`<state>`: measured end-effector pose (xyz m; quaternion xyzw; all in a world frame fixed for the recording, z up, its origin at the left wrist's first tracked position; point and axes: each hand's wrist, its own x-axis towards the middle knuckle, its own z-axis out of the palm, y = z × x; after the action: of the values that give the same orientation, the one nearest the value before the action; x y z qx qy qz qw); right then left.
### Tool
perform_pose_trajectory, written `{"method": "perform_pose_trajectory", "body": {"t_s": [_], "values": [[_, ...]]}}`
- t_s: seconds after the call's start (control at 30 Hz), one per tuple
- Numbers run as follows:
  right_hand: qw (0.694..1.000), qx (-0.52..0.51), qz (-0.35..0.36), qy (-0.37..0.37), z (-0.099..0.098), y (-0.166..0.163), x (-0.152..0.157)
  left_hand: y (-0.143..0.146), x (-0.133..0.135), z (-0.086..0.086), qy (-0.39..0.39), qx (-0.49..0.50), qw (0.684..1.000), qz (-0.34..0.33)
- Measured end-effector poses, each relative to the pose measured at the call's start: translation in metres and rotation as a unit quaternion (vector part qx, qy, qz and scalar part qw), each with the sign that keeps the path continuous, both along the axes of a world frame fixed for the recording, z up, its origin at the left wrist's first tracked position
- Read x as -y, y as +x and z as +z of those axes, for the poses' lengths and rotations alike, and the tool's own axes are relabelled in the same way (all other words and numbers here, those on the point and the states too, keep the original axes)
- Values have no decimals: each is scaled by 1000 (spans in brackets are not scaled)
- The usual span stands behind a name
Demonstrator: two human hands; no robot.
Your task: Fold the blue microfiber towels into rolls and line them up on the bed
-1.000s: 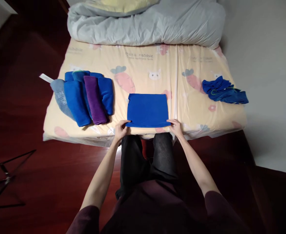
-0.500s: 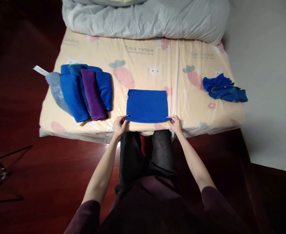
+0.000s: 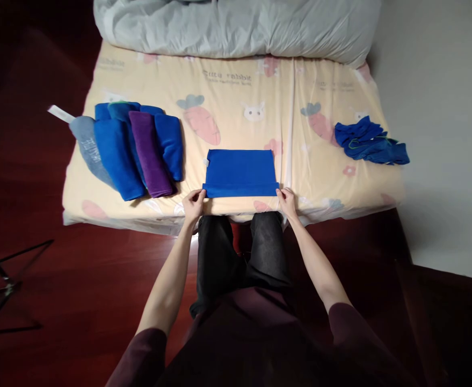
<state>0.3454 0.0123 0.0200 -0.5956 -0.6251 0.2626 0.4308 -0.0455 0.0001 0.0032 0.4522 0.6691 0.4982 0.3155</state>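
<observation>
Reddish floor (image 3: 82,279), pale wall (image 3: 441,134) beside bed (image 3: 238,129).

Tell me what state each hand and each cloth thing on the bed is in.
Blue cloth: laid flat, near edge folded over
Left hand: pinching the cloth's near left corner
Right hand: pinching the cloth's near right corner
Left pile: compact bundles, overlapping
Right heap: crumpled
Quilt: bunched up
Sheet: spread out, wrinkled
</observation>
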Motion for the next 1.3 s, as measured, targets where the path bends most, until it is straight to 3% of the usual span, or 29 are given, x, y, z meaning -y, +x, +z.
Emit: {"method": "perform_pose_trajectory", "body": {"t_s": [0.33,1.3], "values": [[996,-59,-43,-45,-16,-6,-4,3,2,5,32,-58,998,4],[994,-69,-76,-32,-17,-11,-3,4,-1,-3,52,-126,990,24]]}}
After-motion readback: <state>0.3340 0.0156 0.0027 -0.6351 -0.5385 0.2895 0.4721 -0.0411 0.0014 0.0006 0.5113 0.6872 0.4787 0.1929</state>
